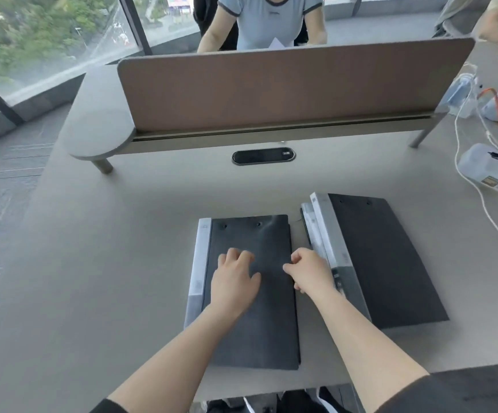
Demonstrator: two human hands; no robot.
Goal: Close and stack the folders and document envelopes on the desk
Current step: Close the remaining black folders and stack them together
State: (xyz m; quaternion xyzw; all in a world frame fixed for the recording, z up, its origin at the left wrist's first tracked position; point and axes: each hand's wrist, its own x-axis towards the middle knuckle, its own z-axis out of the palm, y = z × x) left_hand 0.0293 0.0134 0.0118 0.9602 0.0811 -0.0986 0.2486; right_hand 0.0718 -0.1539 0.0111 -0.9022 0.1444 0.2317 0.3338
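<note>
Both hands [271, 275] rest on the closed near folder [250, 323], fingers curled

Black folder [250, 293], pale grey spine; black folder stack [384, 263]; grey desk [107, 263]; brown divider [271, 90]; orange cable [496, 102].

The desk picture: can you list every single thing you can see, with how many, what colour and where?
closed folder: one, black with grey spine, near centre, under both hands
folder pile: several, black and grey, to its right
desk: one, light grey
divider panel: one, brown, far edge
cable port: one, black, desk middle
plastic box: one, clear, far right
cables: white and orange, right side
person opposite: one, light blue top
left hand: flat on folder
right hand: at folder's right edge
</note>
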